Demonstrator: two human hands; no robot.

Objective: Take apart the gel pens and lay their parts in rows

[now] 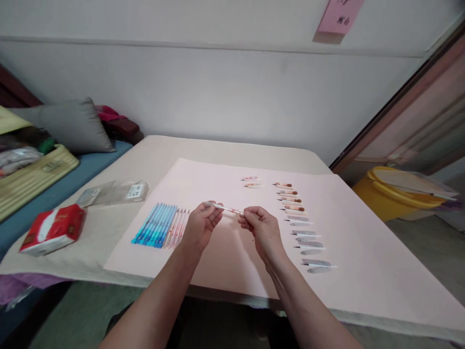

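Both hands hold one thin pen [225,209] level above the pink sheet [363,252]. My left hand [202,224] pinches its left end and my right hand [260,227] pinches its right end. A tight row of blue pens [155,224] and a few pinkish ones [178,226] lies just left of my left hand. A column of pen parts [300,220], refills and short barrels side by side, runs down the sheet right of my right hand. Two more small parts [251,182] lie farther back.
The sheet covers a beige table [109,228]. A clear plastic packet [114,192] and a red tissue pack [54,228] lie at its left. A grey cushion [72,126] and clutter sit beyond; a yellow tub [392,194] stands on the floor at right.
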